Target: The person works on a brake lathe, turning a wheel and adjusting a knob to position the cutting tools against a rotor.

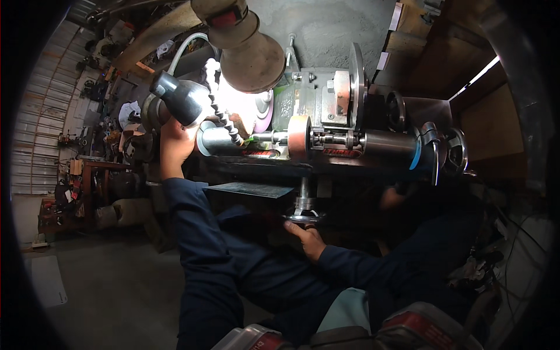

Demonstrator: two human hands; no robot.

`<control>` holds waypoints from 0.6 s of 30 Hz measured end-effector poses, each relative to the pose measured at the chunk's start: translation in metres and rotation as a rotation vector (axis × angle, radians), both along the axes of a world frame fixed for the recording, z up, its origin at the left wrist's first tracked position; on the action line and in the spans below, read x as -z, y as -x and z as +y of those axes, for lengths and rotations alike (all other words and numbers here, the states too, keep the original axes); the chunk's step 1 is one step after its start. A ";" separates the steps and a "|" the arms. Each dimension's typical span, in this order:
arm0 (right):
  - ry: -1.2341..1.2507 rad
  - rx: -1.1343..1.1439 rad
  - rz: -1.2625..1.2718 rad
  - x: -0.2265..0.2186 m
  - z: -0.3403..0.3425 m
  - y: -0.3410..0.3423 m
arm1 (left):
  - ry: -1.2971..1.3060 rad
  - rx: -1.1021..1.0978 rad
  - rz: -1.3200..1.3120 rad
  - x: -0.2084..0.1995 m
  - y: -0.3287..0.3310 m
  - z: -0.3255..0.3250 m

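Nearest, on the wearer's side of the machine bed (251, 169), two navy sleeves reached out over a dim floor (134, 274) that spread to the bed's left. Just below the bed's front edge stood the handwheel (303, 219), its shiny rim and paler hub at the end of a stout metal shaft. The right hand (311, 240) was closed on its near rim, thumb laid along the metal, the other fingers partly hidden. A flat grey plate (251, 189) jutted out under the bed's left half.

The bed itself was dark along the front and carried a metal cylinder (388, 146) on its right and an orange-brown ring (300, 137) about midway. At its left end the left hand (177, 140) was raised beside a black lamp (184, 102); the fingers were hidden, so its grip could not be told. Glare washed out the space behind the bed's left half.

Farther off, a rough grey surface (350, 29) rose behind the bed, with brown panels (490, 122) to its right; far left of it, cluttered shelving stood before a pale ribbed wall (38, 116).
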State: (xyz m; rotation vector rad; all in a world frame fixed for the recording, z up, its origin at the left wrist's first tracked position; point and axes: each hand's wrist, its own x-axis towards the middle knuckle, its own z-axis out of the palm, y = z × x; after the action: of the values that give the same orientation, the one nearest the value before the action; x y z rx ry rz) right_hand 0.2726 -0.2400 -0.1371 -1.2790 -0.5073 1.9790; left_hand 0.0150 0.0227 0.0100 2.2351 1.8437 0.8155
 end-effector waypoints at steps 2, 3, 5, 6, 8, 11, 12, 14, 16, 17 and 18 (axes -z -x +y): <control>0.074 -0.024 -0.163 -0.001 0.002 0.004 | 0.008 -0.007 0.010 -0.001 -0.001 0.000; 0.075 -0.023 -0.166 0.000 0.001 0.007 | 0.010 -0.011 0.015 -0.003 -0.003 0.001; -0.012 0.198 -0.239 0.001 -0.004 0.015 | 0.001 -0.014 0.010 -0.004 -0.006 0.001; -0.008 0.201 -0.246 0.002 -0.003 0.015 | -0.008 -0.017 0.008 -0.002 -0.008 0.000; -0.075 0.217 -0.136 0.003 -0.002 0.014 | -0.022 0.007 0.021 0.001 0.003 0.001; -0.157 0.284 -0.087 0.006 0.000 0.013 | -0.005 0.019 0.014 0.005 0.012 0.004; -0.161 0.288 -0.100 0.013 -0.002 0.007 | 0.003 0.018 -0.012 0.004 0.010 0.003; 0.001 0.134 0.200 0.028 -0.007 -0.005 | 0.010 0.020 -0.043 0.003 0.007 0.003; -0.009 0.147 0.309 0.033 -0.003 -0.010 | -0.003 0.006 -0.046 0.001 0.004 0.002; 0.012 0.144 0.369 0.034 -0.005 -0.012 | -0.003 0.007 -0.052 0.000 0.003 0.002; 0.036 0.140 0.427 0.035 -0.007 -0.014 | -0.010 -0.009 -0.028 -0.001 0.002 0.001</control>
State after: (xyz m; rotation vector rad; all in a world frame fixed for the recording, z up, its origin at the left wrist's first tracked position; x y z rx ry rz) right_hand 0.2869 -0.2473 -0.1721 -0.8489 -0.1687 2.0687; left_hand 0.0125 0.0239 0.0107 2.2118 1.8428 0.8550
